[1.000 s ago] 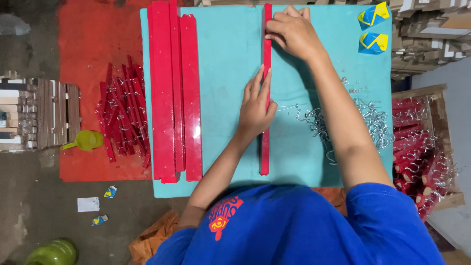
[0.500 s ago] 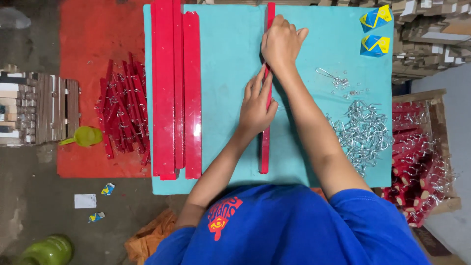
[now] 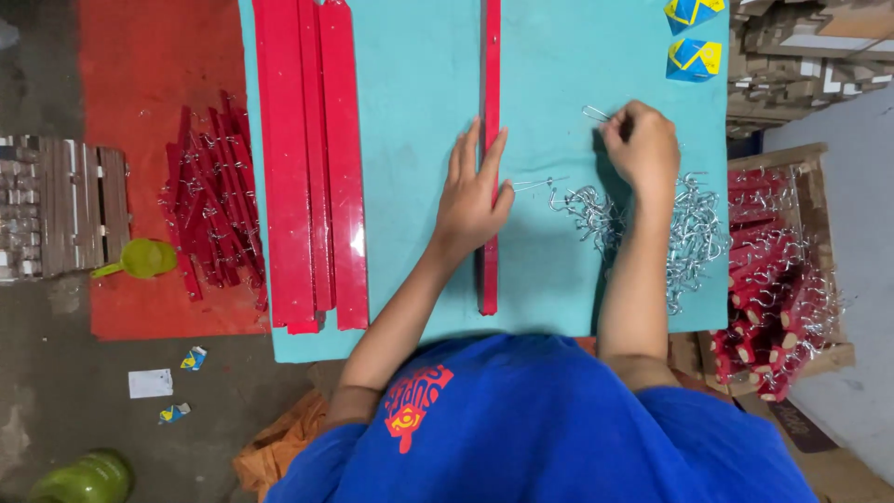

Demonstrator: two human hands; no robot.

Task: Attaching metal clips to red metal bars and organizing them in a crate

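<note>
Red strip (image 3: 490,140) under flat left hand (image 3: 472,191)

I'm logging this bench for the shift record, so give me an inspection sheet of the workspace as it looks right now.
Surface: table under a teal cloth, edges visible left and front.
Job's things: single red bar lying lengthwise mid-table; pile of metal hooks at right.
Clutter: stack of red bars at left; two blue-yellow packets at the far corner.
Grips: left hand flat on the single bar; right hand pinching a hook.
Cables: nothing seen.
Surroundings: red mat with hooked bars, green scoop, wooden crate of finished pieces, cardboard stacks.
</note>
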